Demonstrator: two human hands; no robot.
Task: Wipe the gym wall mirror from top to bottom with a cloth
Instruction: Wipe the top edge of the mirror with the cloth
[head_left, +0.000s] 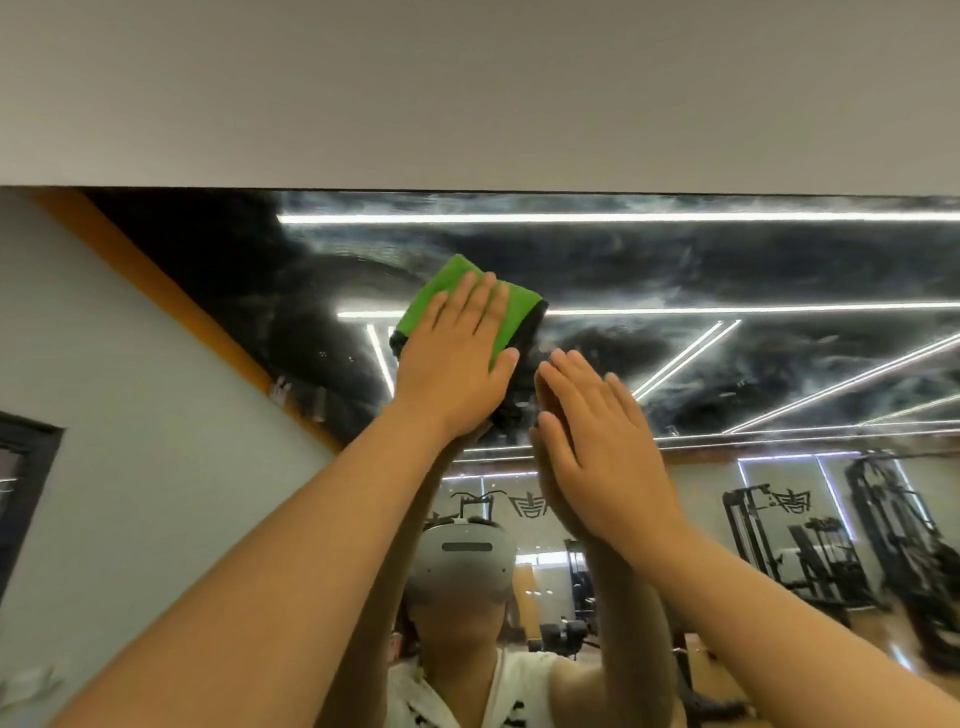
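Observation:
The wall mirror (727, 260) fills the wall below a pale band, and its upper part is streaked with hazy smears. A folded green cloth (441, 283) with a dark edge lies flat against the glass near the mirror's top, left of centre. My left hand (452, 358) presses on the cloth with straight, spread fingers. My right hand (597, 431) rests flat on the bare glass just right of and below the cloth, fingers straight, holding nothing. Both arms reach up from the bottom of the view.
The mirror's top edge (519, 191) meets a plain pale wall above. The glass reflects a person wearing a headset (462, 561), ceiling light strips and gym machines (831, 545) at the right. A grey side wall with an orange stripe (156, 291) shows at the left.

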